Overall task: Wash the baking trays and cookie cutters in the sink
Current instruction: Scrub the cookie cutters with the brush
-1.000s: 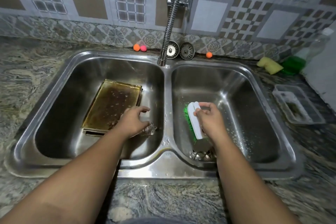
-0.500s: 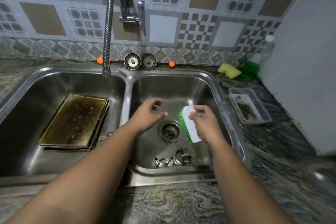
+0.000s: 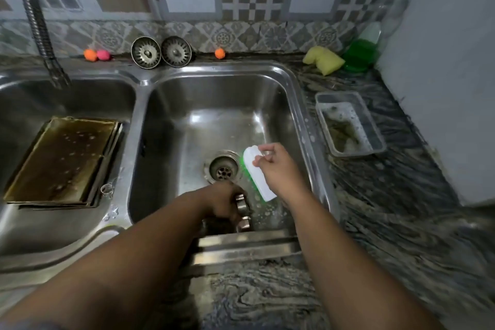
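The right grip (image 3: 278, 171) is clamped on a white brush (image 3: 258, 174). Its fingers and thumb pinch the far end of the brush. The green bristles point left, at the drain (image 3: 223, 169), which is just beside the brush. The left grip (image 3: 219, 203) is low in the right bowl (image 3: 166, 128) of the sink, by the near wall. Its fingers curl down out of sight, so I cannot tell if it is holding anything. It is right up against some shiny metal cutters (image 3: 242, 213) that sit on the bowl floor by that wall, partly hidden by the arm. The cutters are near the drain and just left of the brush. In the left bowl (image 3: 80, 99) there is a stack of brown, dirty trays (image 3: 61, 161) lying flat, with wet spots on top. A small wire thing (image 3: 107, 190) lies just beside the trays, too small to tell what it is. A metal hose (image 3: 37, 21) hangs over the left bowl. Behind the sink two round strainers (image 3: 160, 52) lean on the wall, with an orange ball (image 3: 90, 55) and a pink ball (image 3: 103, 54) to their left and one more orange ball (image 3: 219, 53) to their right. On the worktop (image 3: 401, 222) at the right sit a clear tub (image 3: 349, 123), a yellow sponge (image 3: 324, 60) and a bottle (image 3: 361, 53) of green soap.
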